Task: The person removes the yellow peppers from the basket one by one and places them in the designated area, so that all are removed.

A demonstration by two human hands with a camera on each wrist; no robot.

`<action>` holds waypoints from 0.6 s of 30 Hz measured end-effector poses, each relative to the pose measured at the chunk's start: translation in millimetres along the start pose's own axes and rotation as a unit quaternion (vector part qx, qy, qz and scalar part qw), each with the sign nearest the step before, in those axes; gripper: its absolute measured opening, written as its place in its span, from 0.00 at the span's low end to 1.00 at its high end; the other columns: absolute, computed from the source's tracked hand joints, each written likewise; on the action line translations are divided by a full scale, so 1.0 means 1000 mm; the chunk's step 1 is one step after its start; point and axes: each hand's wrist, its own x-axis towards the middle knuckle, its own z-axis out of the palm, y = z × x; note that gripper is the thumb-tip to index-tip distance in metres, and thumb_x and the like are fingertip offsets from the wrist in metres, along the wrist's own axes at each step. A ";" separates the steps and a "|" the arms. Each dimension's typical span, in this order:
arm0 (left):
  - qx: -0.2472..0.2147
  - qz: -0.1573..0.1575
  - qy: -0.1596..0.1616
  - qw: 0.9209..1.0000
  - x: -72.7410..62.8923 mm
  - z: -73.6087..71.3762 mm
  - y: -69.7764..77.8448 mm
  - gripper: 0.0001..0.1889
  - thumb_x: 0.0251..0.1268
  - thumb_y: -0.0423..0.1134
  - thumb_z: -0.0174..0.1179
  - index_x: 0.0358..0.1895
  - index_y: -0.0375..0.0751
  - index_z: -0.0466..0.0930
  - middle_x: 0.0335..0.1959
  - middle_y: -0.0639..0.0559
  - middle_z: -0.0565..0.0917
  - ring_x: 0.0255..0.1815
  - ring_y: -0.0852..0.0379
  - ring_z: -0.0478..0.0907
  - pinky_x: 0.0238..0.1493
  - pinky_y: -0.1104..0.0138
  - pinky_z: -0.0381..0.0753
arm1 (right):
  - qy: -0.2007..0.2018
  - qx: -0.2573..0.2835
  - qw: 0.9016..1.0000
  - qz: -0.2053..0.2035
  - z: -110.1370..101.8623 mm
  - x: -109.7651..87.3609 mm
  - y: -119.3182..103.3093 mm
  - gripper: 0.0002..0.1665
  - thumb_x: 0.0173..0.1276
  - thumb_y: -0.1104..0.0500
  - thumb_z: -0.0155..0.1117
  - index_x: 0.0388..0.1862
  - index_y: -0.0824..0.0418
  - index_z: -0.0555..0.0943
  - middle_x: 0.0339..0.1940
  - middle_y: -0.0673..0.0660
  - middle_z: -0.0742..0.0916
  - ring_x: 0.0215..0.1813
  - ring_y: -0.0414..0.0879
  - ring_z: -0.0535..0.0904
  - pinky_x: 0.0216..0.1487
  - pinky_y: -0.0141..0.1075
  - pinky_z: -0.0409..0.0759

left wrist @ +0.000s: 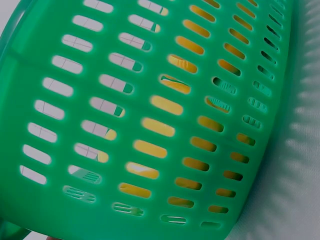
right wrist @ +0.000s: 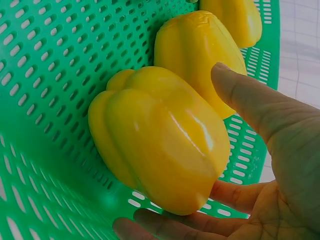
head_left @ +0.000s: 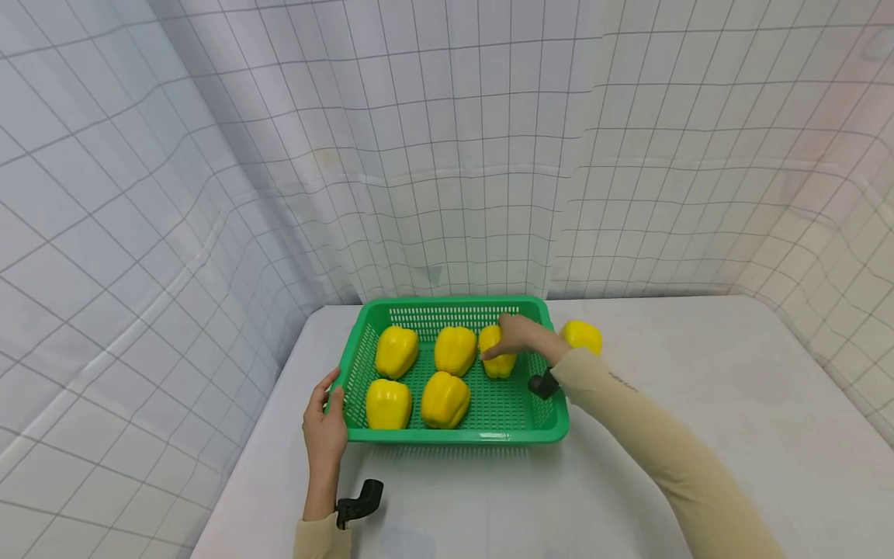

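A green plastic basket (head_left: 457,436) with slotted walls holds several yellow bell peppers (head_left: 396,352). My left hand (head_left: 325,431) grips the basket's left rim; the left wrist view shows the slotted outer wall (left wrist: 150,115), with the hand almost wholly out of frame. Inside the basket's far right corner, my right hand (head_left: 515,335) is around a yellow bell pepper (right wrist: 160,140). Its fingers lie along the pepper's side and partly behind it. The thumb stands extended, apart from that pepper and in front of the neighbouring pepper (right wrist: 197,55).
Another yellow bell pepper (head_left: 582,335) lies on the white table (head_left: 705,404), just outside the basket's right wall and partly behind the right forearm. White grid-patterned curtains (head_left: 454,155) enclose the back and sides. Each wrist carries a black camera mount (head_left: 359,505).
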 end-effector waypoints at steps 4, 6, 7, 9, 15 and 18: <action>0.000 0.000 0.000 1.000 0.000 0.000 0.000 0.19 0.76 0.41 0.45 0.65 0.40 0.71 0.62 0.34 0.70 0.47 0.44 0.69 0.39 0.57 0.65 | 0.004 0.001 1.000 0.000 0.002 0.001 0.000 0.53 0.60 0.45 0.69 0.70 0.76 0.56 0.67 0.72 0.67 0.67 0.62 0.63 0.63 0.50 0.63; -0.003 -0.001 0.000 1.000 0.000 0.000 0.000 0.19 0.76 0.41 0.45 0.65 0.40 0.71 0.62 0.34 0.70 0.48 0.44 0.69 0.40 0.56 0.65 | 0.006 0.003 1.000 0.001 0.003 0.001 0.000 0.53 0.59 0.45 0.69 0.70 0.76 0.56 0.67 0.71 0.68 0.67 0.61 0.63 0.63 0.50 0.63; -0.004 -0.002 0.000 1.000 0.001 0.000 -0.001 0.19 0.76 0.41 0.45 0.64 0.40 0.71 0.62 0.34 0.70 0.49 0.44 0.69 0.41 0.56 0.65 | 0.008 0.005 1.000 0.002 0.004 0.001 0.000 0.53 0.59 0.45 0.69 0.70 0.75 0.56 0.67 0.71 0.68 0.67 0.61 0.63 0.63 0.50 0.63; -0.006 -0.003 0.000 1.000 0.001 0.000 -0.001 0.19 0.76 0.41 0.45 0.65 0.40 0.71 0.62 0.34 0.70 0.49 0.44 0.69 0.42 0.56 0.64 | 0.010 0.005 1.000 0.003 0.004 0.001 0.000 0.53 0.59 0.45 0.69 0.70 0.75 0.56 0.66 0.71 0.68 0.66 0.61 0.64 0.63 0.50 0.63; 0.000 -0.002 0.003 1.000 0.000 0.000 0.001 0.19 0.76 0.41 0.45 0.65 0.40 0.72 0.56 0.33 0.74 0.45 0.45 0.70 0.39 0.57 0.66 | 0.016 0.003 1.000 0.007 0.005 0.002 0.001 0.52 0.60 0.44 0.68 0.70 0.75 0.57 0.66 0.71 0.69 0.66 0.61 0.64 0.62 0.50 0.64; -0.003 -0.001 0.001 1.000 0.000 0.000 0.001 0.20 0.76 0.41 0.44 0.65 0.40 0.71 0.57 0.33 0.73 0.48 0.43 0.70 0.41 0.56 0.66 | 0.018 0.002 1.000 0.007 0.006 0.004 0.002 0.52 0.60 0.44 0.68 0.70 0.75 0.57 0.66 0.71 0.69 0.66 0.61 0.64 0.62 0.50 0.64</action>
